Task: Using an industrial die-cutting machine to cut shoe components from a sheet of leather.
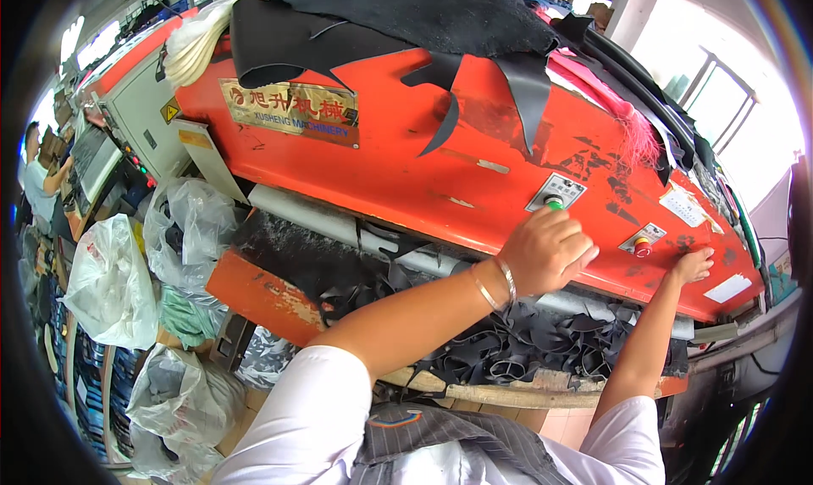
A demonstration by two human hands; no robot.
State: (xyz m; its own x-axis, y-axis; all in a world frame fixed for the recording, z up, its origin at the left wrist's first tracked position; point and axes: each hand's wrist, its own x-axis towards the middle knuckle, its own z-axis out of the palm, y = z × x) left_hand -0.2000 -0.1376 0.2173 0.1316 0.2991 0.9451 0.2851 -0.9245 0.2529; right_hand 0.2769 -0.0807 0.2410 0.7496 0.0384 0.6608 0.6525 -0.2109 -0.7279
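Green button [555, 205]: it sat on a pale plate low on the orange front face [364, 188] of the machine, right of the face's middle, right against the top of the left hand [549, 249].
Red knob [643, 249]: it stood nearer the right end of the face, between the hands and just beside the right hand [694, 266].
Upper edge of the face: black sheets [406, 15] draped over it, with pink fringed cloth [611, 112] hanging toward the right; a brass-coloured nameplate [288, 110] was fixed near the upper left corner.
Machine bed [258, 288]: black offcuts [529, 345] were heaped along its front edge, above a worn wooden board [508, 397].
Room: clear plastic bags [112, 282] stood off the bed's left end, a co-worker [38, 180] was at far left, and a bright window [716, 99] opened at upper right.
Left-hand pose: fingers folded into a loose fist, forearm slanting across the bed, bracelet [506, 283] at the wrist.
Right-hand pose: fingers partly bent against the face; whether they gripped anything, I could not tell.
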